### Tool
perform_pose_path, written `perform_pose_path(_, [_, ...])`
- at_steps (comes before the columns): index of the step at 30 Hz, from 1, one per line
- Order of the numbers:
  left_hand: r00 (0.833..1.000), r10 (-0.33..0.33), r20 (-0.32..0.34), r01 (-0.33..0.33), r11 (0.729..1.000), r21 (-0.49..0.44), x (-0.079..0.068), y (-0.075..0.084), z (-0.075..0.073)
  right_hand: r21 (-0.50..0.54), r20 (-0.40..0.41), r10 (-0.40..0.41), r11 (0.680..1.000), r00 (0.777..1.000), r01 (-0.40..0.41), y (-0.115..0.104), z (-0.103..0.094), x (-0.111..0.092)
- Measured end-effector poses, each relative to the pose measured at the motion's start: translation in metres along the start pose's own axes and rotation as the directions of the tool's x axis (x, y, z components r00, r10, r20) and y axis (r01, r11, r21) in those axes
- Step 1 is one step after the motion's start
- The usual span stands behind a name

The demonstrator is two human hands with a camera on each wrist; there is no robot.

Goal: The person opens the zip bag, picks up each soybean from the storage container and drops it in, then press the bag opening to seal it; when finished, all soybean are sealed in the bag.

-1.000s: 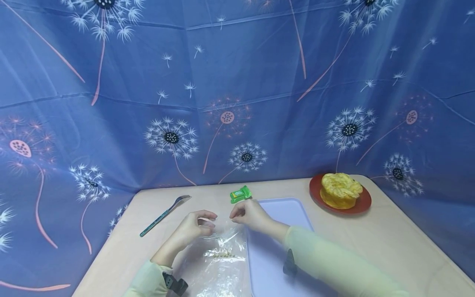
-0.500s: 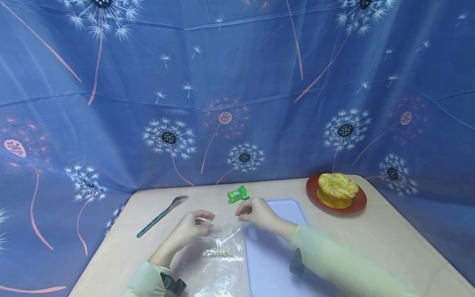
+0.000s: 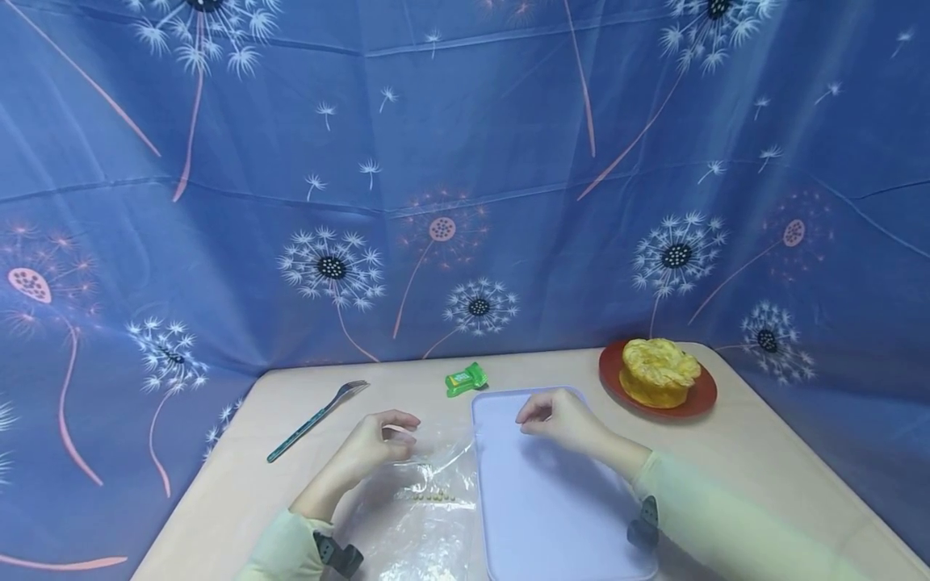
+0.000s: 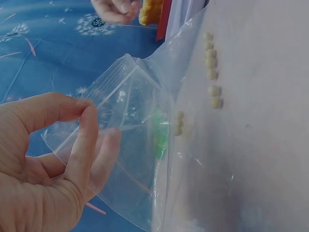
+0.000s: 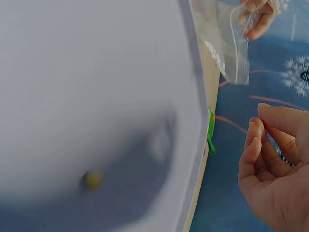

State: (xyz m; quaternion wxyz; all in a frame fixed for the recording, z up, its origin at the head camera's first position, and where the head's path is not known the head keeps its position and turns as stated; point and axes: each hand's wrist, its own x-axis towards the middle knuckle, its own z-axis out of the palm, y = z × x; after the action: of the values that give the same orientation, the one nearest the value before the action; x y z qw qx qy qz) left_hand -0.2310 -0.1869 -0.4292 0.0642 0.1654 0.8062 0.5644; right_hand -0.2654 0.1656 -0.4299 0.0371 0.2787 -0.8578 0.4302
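My left hand pinches the open end of a clear zip bag between thumb and finger, lifting it off the table. Small round tan balls, like dried soybeans, lie in a row in the bag, with a few more nearer its mouth. Over the pale lilac tray hangs my right hand, fingers loosely curled, nothing visible between them. One small yellowish ball shows blurred over the tray in the right wrist view; whether it touches the tray I cannot tell.
A green wrapped packet lies behind the bag and tray. To the left is a fork with a teal handle. At the back right, a red plate bears a yellow bun-like loaf. A blue dandelion-print cloth hangs behind the table.
My right hand has moved right, from beside the bag's mouth to over the tray. The left hand keeps its hold on the bag in nearly the same place.
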Motion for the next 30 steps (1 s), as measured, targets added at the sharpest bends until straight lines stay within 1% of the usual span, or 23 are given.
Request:
perform_pose_path(3, [1.000,-0.002,0.000,0.002,1.000,0.005,0.000,0.002,0.000,-0.005,0.014,0.010,1.000,1.000,-0.010,0.009,-0.010,-0.013])
perform_pose_path(6, [1.000,0.000,0.002,0.000,1.000,0.006,0.000,0.003,0.001,-0.033,0.032,0.036,0.999,0.999,-0.035,0.016,-0.019,-0.026])
perform_pose_path(10, [1.000,-0.008,-0.005,0.008,1.000,0.007,-0.001,0.004,0.002,-0.051,0.061,0.052,0.997,0.997,-0.049,0.024,-0.031,-0.043])
perform_pose_path(17, [1.000,-0.025,-0.010,0.026,0.999,0.039,-0.002,0.004,0.003,0.012,0.137,0.061,0.998,0.989,-0.063,0.034,-0.047,-0.073])
perform_pose_path(24, [1.000,-0.023,-0.014,0.023,0.999,0.033,-0.002,0.004,0.003,0.068,0.210,0.018,0.997,0.978,-0.033,0.042,-0.051,-0.092])
perform_pose_path(28, [1.000,-0.015,-0.017,0.016,0.999,0.032,-0.001,0.003,0.003,0.064,0.219,0.002,0.998,0.976,-0.016,0.046,-0.050,-0.098])
perform_pose_path(30, [1.000,-0.016,-0.016,0.016,0.999,0.030,-0.002,0.004,0.003,0.054,0.218,0.006,0.998,0.976,-0.018,0.047,-0.049,-0.100])
